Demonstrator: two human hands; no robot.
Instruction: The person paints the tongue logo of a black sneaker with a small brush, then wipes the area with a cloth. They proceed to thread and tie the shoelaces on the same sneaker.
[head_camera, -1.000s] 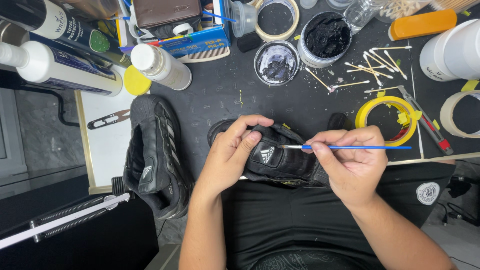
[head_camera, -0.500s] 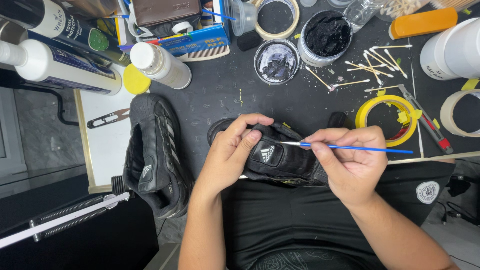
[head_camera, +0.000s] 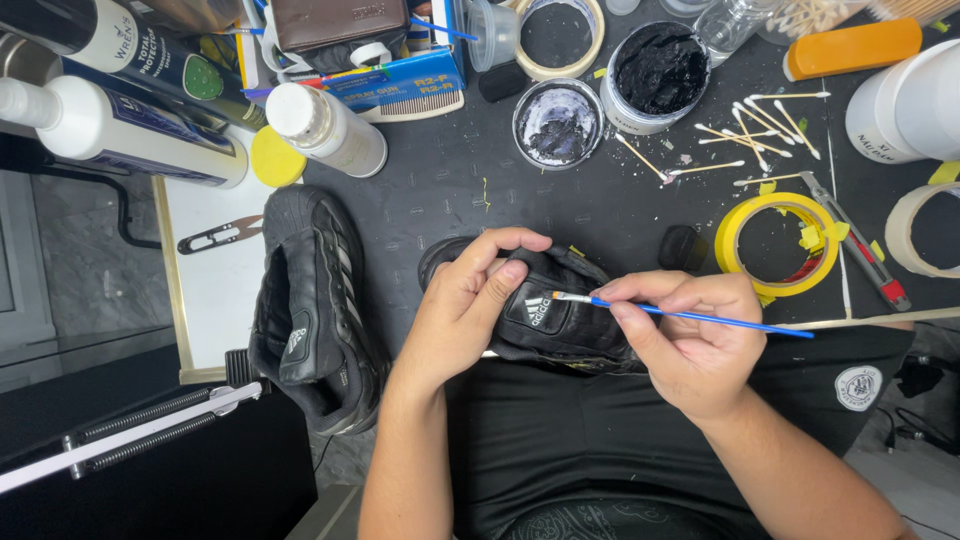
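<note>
Gripping black shoe (head_camera: 560, 325), left hand (head_camera: 465, 305); right hand (head_camera: 690, 340) pinching blue paintbrush (head_camera: 690, 316).

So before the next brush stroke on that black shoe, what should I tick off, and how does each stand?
1. Left hand steadies the black shoe: ok.
2. Right hand grips the blue-handled brush: ok.
3. Brush tip on the tongue patch: ok.
4. Paint load on the bristles: cannot tell.
5. Open black paint jar uncovered on the table: ok.
6. Second shoe lies apart from the brush: ok.
</note>
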